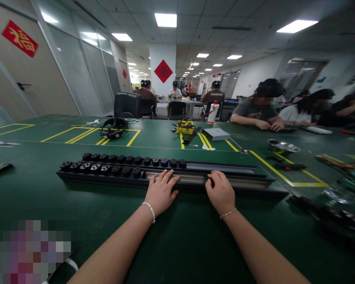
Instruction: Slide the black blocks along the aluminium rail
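Note:
A long black rail (233,182) lies across the green table (32,189) in front of me, with a second rail (221,167) just behind it. Rows of small black blocks (106,169) fill the left halves of both rails. My left hand (162,192) lies flat on the near rail, fingers stretched out and spread. My right hand (221,192) rests on the same rail a little to the right, fingers curled down onto its edge. Both wrists wear thin bracelets.
Black headphones (113,127), a yellow box (185,127) and a grey flat box (215,133) sit further back on the table. A metal dish (283,146) and loose parts (337,213) lie at the right. People sit working at the right and at a far table.

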`<state>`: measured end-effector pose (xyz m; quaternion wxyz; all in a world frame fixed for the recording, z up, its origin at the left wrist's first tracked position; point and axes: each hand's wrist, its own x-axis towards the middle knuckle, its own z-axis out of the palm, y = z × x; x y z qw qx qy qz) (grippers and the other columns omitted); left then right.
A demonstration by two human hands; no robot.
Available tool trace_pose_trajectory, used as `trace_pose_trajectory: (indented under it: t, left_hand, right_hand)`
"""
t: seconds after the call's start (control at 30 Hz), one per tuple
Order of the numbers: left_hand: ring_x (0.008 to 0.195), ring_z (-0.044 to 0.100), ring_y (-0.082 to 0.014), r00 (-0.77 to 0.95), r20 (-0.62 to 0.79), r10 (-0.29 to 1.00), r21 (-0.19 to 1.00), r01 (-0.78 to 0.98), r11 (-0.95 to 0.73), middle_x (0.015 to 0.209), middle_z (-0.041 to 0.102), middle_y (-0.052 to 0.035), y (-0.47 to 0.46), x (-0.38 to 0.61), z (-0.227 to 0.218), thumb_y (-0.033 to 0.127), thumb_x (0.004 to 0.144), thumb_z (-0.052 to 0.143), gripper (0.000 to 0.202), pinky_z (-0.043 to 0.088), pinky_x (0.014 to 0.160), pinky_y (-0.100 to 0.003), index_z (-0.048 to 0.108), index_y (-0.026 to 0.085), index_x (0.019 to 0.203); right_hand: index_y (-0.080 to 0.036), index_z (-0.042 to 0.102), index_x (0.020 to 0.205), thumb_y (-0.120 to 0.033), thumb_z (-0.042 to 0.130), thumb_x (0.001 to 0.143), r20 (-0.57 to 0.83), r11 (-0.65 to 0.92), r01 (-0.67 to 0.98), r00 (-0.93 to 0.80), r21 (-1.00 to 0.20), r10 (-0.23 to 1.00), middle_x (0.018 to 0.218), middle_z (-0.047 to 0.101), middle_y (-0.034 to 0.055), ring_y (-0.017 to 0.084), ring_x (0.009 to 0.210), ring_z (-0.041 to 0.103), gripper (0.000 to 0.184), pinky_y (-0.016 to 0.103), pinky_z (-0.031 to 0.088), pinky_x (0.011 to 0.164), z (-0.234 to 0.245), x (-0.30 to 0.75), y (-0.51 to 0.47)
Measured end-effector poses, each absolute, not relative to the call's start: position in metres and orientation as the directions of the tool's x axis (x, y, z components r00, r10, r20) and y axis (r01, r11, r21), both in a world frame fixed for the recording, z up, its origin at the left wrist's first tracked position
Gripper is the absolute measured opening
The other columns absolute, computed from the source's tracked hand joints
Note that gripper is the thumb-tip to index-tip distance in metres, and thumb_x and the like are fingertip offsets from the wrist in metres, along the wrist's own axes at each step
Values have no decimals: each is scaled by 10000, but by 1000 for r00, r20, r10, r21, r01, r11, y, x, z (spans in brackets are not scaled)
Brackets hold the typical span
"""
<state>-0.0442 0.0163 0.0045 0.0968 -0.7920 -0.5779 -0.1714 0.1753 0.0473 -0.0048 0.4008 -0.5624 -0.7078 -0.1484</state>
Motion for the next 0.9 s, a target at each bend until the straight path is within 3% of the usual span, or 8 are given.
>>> trace_pose_trajectory:
  t: [0.67,0.9]
  left_hand:
    - [1279,294,-238,273,391,879,37,950,-311,1376,388,-3,17,-44,4,393,792,483,444,279,982,-455,418,358,1230]
    - [1278,296,-232,275,386,881,35,950,-312,1380,382,-3,16,-44,4,396,797,471,441,280,983,-452,412,352,1232]
  right_hand:
    - [-191,578,821,-152,449,740,725,319,914,-41,-251,688,951,575,70,181,859,535,157,292,440,743,-7,176,51]
    - [-187,571,807,-180,456,748,763,363,912,-94,-192,639,930,592,77,213,912,513,130,341,421,800,-5,179,51]
